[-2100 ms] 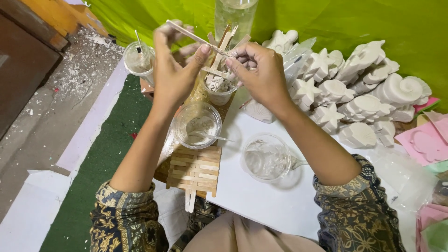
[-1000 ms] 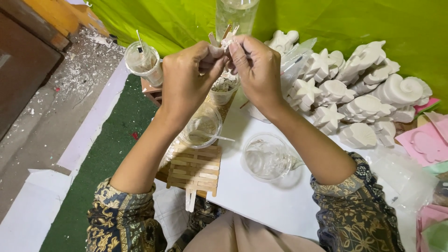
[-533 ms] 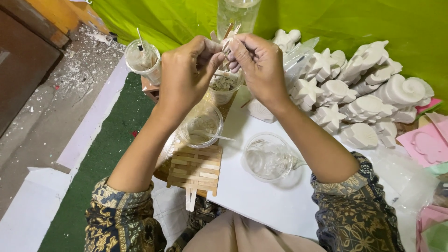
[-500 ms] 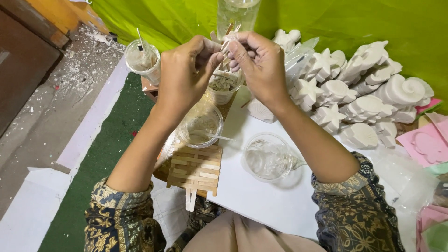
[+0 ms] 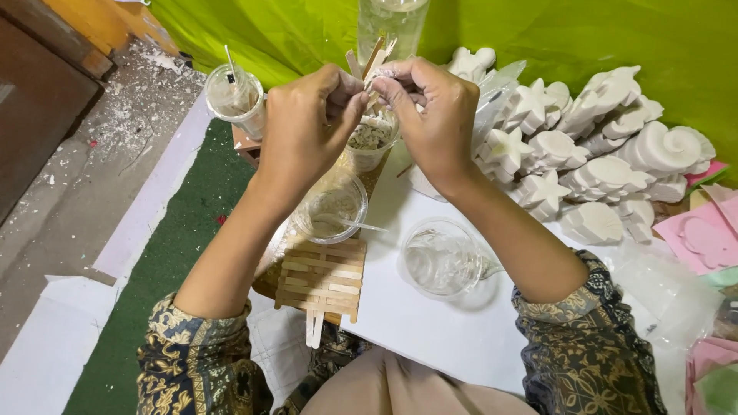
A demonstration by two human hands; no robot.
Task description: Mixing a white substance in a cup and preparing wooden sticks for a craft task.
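Observation:
My left hand (image 5: 304,127) and my right hand (image 5: 432,115) meet above a small plastic cup of crumbly white-grey material (image 5: 370,141). Both pinch the same small bundle of thin wooden sticks (image 5: 370,63), held upright between the fingertips. Below my left wrist stands a clear cup of white paste (image 5: 331,209) with a stick lying in it. In front of that lies a flat raft of glued wooden sticks (image 5: 321,278). An empty clear cup (image 5: 443,259) stands on the white board (image 5: 453,338) under my right forearm.
A pile of white plaster figures, stars and shells (image 5: 592,165), fills the right. A plastic cup with a stirrer (image 5: 234,96) stands at the left, a tall clear bottle (image 5: 390,23) at the back. Pink foam sheets (image 5: 711,238) lie far right. Green cloth (image 5: 584,38) hangs behind.
My hands came together from holding one long stick spread between them. They now pinch the sticks close over the small cup, and have barely shifted in the last half second.

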